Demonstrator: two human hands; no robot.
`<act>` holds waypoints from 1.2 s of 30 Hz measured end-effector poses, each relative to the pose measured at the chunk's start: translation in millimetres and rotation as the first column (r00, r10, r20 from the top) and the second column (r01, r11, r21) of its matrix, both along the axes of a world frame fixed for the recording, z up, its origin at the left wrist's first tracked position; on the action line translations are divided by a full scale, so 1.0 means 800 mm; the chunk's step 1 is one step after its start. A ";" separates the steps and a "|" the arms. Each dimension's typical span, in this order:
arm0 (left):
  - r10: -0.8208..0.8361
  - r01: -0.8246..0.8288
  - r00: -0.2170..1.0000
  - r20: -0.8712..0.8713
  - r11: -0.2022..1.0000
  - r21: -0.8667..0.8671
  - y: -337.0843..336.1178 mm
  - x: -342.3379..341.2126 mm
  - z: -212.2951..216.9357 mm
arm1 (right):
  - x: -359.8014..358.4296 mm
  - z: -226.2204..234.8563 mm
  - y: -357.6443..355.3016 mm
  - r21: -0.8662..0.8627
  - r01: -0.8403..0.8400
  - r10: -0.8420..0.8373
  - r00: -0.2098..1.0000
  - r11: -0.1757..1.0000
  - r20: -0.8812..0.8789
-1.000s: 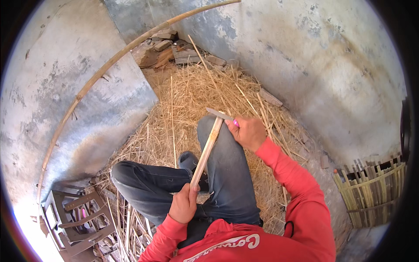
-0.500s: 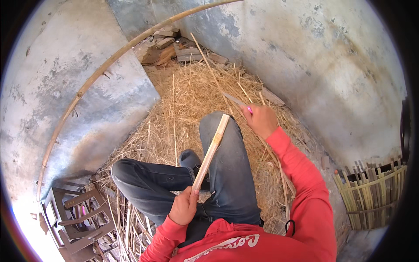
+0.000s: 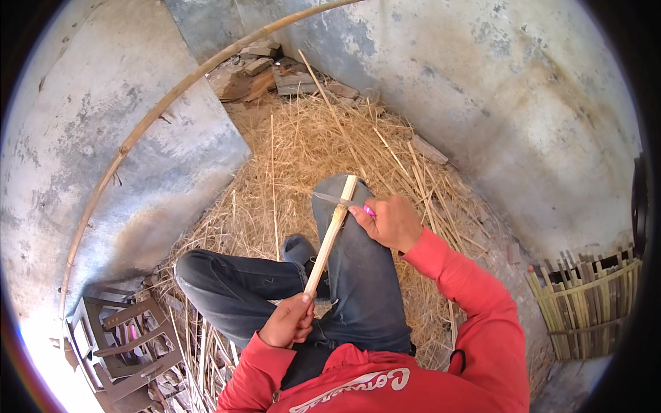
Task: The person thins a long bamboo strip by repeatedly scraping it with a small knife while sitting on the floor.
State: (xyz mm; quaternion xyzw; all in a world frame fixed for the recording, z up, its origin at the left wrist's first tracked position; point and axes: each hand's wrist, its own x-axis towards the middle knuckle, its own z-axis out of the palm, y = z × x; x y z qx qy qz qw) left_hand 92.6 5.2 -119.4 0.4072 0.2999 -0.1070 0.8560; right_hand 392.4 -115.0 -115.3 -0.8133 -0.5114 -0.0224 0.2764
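Observation:
A pale split bamboo strip [image 3: 328,246] slants up from my lap, its far end lying over my right knee. My left hand [image 3: 288,321] is closed around its near end. In my right hand [image 3: 391,221] is a knife [image 3: 333,199] with a pink handle, gripped in closed fingers. The blade lies across the strip a little below its far end and points left. My right thumb rests beside the strip, close to the blade. Most of the knife's handle is hidden inside my fist.
Straw-like shavings [image 3: 303,158] and long thin strips cover the floor ahead. A long bamboo pole [image 3: 158,110] arches along the left wall. A wooden chair frame [image 3: 127,344] lies at lower left, and a slatted bamboo basket [image 3: 585,303] stands at right. Bricks [image 3: 258,65] sit in the far corner.
My right hand has moved left and down, bringing the knife blade from beyond the strip to lie across it. My left hand keeps its grip, and the strip has shifted slightly.

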 end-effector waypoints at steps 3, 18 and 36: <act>0.031 -0.031 1.000 -0.004 0.999 0.026 -0.003 0.003 0.001 | 0.020 -0.007 0.011 0.040 0.003 -0.005 0.999 0.999 0.050; -0.042 0.042 0.999 0.002 0.998 0.039 -0.003 -0.001 -0.002 | -0.007 0.018 -0.002 0.050 0.024 -0.023 0.999 0.998 -0.030; -0.006 0.005 1.000 -0.024 0.999 -0.032 -0.011 -0.004 0.003 | 0.003 -0.004 0.006 0.055 0.008 -0.015 0.990 0.998 0.139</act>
